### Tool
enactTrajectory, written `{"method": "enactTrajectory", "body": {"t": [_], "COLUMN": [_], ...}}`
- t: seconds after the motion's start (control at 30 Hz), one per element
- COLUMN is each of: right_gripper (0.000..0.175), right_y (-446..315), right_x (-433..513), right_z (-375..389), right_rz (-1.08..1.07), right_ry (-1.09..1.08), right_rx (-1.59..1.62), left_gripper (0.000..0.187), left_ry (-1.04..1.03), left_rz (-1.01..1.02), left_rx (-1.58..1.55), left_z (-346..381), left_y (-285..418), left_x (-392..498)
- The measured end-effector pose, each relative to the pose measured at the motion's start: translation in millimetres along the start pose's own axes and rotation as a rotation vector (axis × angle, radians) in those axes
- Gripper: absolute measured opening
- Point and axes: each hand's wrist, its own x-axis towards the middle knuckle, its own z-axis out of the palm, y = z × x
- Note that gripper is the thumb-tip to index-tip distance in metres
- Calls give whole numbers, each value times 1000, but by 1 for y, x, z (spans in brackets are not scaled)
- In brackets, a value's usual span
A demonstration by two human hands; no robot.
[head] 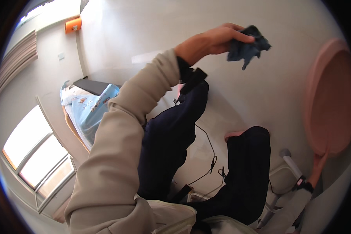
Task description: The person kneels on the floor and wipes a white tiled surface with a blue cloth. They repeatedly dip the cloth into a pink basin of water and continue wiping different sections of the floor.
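My left hand (pixel 220 39) is stretched out over the pale floor, with a crumpled dark blue-grey cloth (pixel 245 48) pinched between thumb and fingers. The cloth's ragged lower edge hangs free. At the far right, my right hand (pixel 321 159) grips the near end of a pink plastic basin (pixel 313 96) at its rim. The basin is tilted, with its hollow side partly in sight; shadow makes its inside hard to read.
Below me, dark cords (pixel 212 146) run between my trousered legs. A grey-white tubular frame (pixel 292 166) stands near my right forearm. Beyond my left sleeve are a blue patterned cloth (pixel 87 108) and a dark flat board (pixel 90 85). An orange cylinder (pixel 73 25) lies by the wall.
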Motion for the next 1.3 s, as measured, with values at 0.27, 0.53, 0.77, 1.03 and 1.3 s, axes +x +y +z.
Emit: {"method": "enactTrajectory", "body": {"t": [0.27,0.53,0.77,1.03,1.3], "right_gripper": [49,37,36,38,37], "right_y": [-73,-68,-69,-46,28], "right_x": [-110,-212,-268,-293,-267], "right_z": [75,354,395,468,581], "right_rz": [-160,-562,-804,-777,-1092], "right_ry": [-291,-271,-483,-502,-990], "right_rx": [-1601,-2239,-1742,-1996,-1889], "left_gripper": [26,25,64,80,69], "left_ry": [1340,2398,1475,1911,1720], "left_rz": [677,498,-108,-298,371], "left_rx": [-185,523,147,268,946], "left_z": [-249,-427,-527,-542,-434], "left_y": [-70,-156,-295,-321,-188], "left_x": [-166,-299,-269,-216,-99]}}
